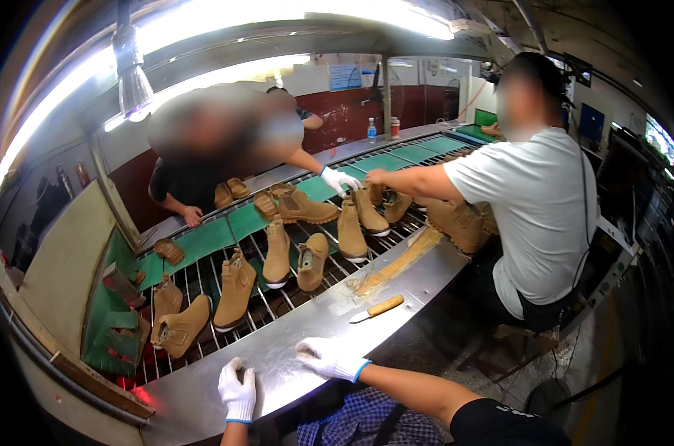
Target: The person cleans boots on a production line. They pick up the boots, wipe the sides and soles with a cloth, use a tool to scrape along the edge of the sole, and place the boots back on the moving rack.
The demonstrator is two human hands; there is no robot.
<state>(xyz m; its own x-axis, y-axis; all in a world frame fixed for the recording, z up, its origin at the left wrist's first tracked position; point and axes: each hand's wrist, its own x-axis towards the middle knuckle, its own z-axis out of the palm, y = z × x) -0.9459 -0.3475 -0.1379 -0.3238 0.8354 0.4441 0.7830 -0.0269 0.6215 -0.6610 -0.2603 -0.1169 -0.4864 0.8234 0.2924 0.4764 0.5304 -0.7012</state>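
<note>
Both my hands wear white knit gloves with blue cuffs and rest at the near metal edge (300,379) of a conveyor. My left hand (237,389) is loosely curled, thumb apart from the fingers, with nothing visible in it. To its right, my right hand (331,358) lies with fingers loosely bent and slightly apart, also empty. Beyond it a knife (378,309) with a yellowish handle lies on the metal. Tan ankle boots stand on the rods; nearest are a tipped boot (182,327) and an upright boot (234,291).
Across the conveyor, a co-worker's gloved hand (340,180) reaches to the boots. At right, a person in a white shirt (530,208) also reaches in. Tan soles (169,251) lie on green pads (196,239). A board-sided housing (66,279) stands at left.
</note>
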